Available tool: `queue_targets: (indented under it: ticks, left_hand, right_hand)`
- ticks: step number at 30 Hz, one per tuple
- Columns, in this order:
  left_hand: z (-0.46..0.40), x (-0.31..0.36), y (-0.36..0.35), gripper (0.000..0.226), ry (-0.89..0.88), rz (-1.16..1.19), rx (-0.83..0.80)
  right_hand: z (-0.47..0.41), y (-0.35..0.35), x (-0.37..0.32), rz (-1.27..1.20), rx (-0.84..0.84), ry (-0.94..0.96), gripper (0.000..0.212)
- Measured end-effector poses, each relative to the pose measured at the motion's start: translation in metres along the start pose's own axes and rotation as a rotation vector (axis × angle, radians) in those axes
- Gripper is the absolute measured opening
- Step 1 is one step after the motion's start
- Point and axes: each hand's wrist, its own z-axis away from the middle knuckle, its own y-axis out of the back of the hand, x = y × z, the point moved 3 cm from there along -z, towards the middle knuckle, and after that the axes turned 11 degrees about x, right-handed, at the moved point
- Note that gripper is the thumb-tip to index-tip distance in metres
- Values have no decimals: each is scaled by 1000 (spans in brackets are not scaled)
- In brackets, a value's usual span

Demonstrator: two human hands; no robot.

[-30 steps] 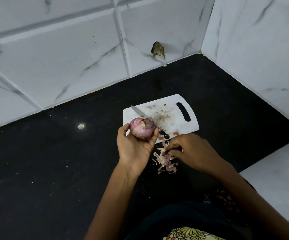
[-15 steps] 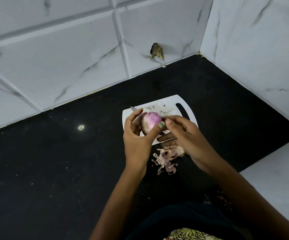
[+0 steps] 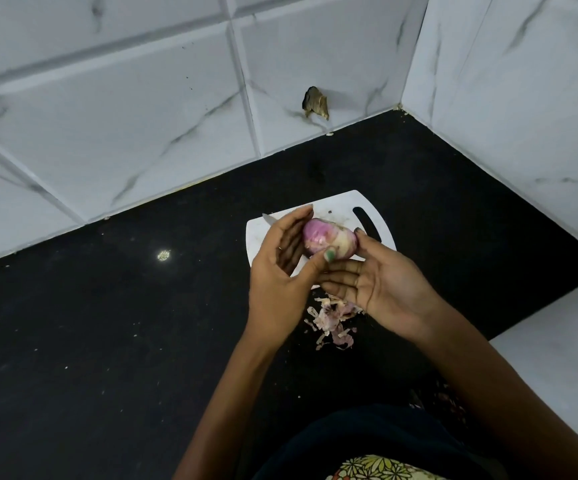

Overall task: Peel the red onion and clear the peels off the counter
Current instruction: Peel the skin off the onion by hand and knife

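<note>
The red onion (image 3: 327, 241), purple with a pale patch on its right side, is held above the white cutting board (image 3: 341, 205). My left hand (image 3: 280, 268) cups it from the left, thumb across its front. My right hand (image 3: 381, 285) holds it from the right and below, palm up, fingertips on its right end. A heap of pinkish onion peels (image 3: 332, 322) lies on the black counter (image 3: 107, 323) just below my hands. The knife (image 3: 269, 218) lies on the board; only its blade tip shows past my left hand.
White marble-look tiled walls rise behind and to the right of the counter, forming a corner. A chipped hole (image 3: 315, 105) marks the back wall. A white ledge (image 3: 564, 355) sits at the right, nearer me. Small specks dot the counter at left.
My right hand left the peel heap and came up to the onion, now holding it from the right. Both hands lifted the onion over the board and turned it.
</note>
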Motion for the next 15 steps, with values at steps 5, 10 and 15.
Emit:
queue_targets:
  ticks: [5,10,15]
  left_hand:
    - [-2,0,0,35,20,65,10]
    - [-5,-8,5,29,35,54,70]
    - [-5,-14,7,32,88,87,97]
  right_hand:
    - [0,0,0,43,-35,11,41]
    - [1,-2,1,79,-51,30,41]
    - [3,-4,0,111,-69,115,31]
